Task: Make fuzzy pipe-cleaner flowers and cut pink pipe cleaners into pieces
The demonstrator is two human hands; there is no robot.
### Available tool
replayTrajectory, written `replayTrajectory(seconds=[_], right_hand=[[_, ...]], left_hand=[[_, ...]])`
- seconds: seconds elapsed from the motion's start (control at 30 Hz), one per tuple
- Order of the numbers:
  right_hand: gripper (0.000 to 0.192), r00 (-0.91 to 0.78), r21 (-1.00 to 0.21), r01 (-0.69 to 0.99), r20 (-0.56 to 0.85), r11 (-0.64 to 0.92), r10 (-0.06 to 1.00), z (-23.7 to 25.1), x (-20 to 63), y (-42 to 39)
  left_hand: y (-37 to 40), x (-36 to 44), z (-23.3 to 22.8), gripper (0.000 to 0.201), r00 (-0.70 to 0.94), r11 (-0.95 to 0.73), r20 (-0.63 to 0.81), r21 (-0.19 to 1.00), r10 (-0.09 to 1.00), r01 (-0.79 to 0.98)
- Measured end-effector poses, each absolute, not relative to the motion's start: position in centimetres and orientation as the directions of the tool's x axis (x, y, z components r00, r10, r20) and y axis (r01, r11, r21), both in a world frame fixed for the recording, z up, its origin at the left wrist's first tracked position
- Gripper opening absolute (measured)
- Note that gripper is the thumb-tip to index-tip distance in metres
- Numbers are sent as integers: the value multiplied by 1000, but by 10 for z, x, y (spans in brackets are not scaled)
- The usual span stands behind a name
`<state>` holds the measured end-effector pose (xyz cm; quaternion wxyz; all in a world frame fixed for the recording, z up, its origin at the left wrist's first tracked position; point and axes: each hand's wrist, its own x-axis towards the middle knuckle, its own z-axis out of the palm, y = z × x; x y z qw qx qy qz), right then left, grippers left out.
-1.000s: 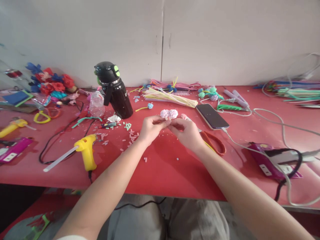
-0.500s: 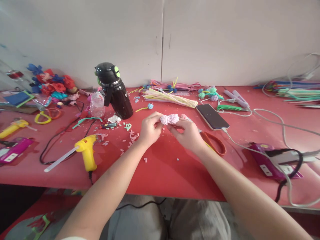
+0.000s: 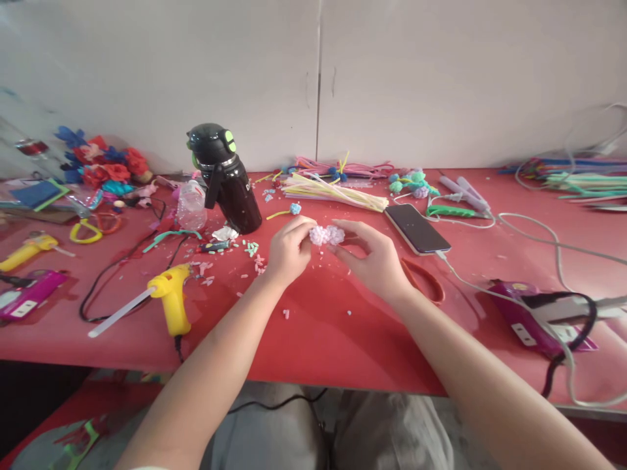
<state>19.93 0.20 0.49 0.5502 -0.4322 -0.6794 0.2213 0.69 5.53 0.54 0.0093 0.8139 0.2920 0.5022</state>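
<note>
A small, bumpy, pale pink pom-pom piece (image 3: 326, 235) with two rounded lobes is held just above the red table. My left hand (image 3: 290, 251) pinches its left end between thumb and bent fingers. At the other end, the thumb and fingers of my right hand (image 3: 375, 258) close around the right lobe from above and below. Partly hidden behind my right wrist lies a pair of scissors with a red-orange handle (image 3: 434, 282). A small blue pom-pom on a yellow stem (image 3: 294, 208) rests beyond my left hand.
A black bottle (image 3: 230, 183) and a yellow glue gun (image 3: 171, 297) stand to the left, near scattered pink and green snippets. Pale pipe cleaners (image 3: 333, 192) lie at the back. Rightward are a phone (image 3: 416, 228) with a cable and a purple power strip (image 3: 519, 320).
Both hands have shifted slightly left with the pink pom-pom piece, which has turned so its two lobes show more plainly. My right thumb and fingers are spread wider around its end.
</note>
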Motion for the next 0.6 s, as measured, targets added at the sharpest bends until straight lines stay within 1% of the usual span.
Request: replayTrajectory(seconds=[0.07,0.1,0.2,0.23,0.3,0.37,0.43,0.47,0.53,0.6], right_hand=[[35,-19,-770,344,566,537,824,5,199,1],[35,-15,-768,345,571,540,821,5,198,0],[36,0,-769,334,577,544,816,7,194,-2],[37,2,-774,322,576,545,817,8,194,-2],[39,12,-786,296,571,542,821,10,198,1],[36,70,-796,310,565,520,822,13,208,7],[29,223,-803,403,551,439,804,12,225,16],[25,283,-796,476,542,375,791,11,235,21],[18,278,-739,631,499,236,820,6,251,29],[22,234,-656,746,417,112,878,-1,261,33]], left_hand=[[55,8,6,23,312,-824,801,353,511,443],[55,9,6,21,301,-814,785,400,542,422],[55,15,3,9,268,-720,669,626,693,300],[56,17,2,10,260,-667,615,704,744,245],[58,20,-1,25,236,-560,521,815,820,148],[61,20,-3,38,194,-491,467,864,863,106],[63,18,-2,42,159,-462,443,879,882,115],[64,17,-2,41,159,-453,433,882,887,127],[64,16,1,42,189,-441,413,887,891,140],[62,15,3,45,233,-439,402,889,886,132]])
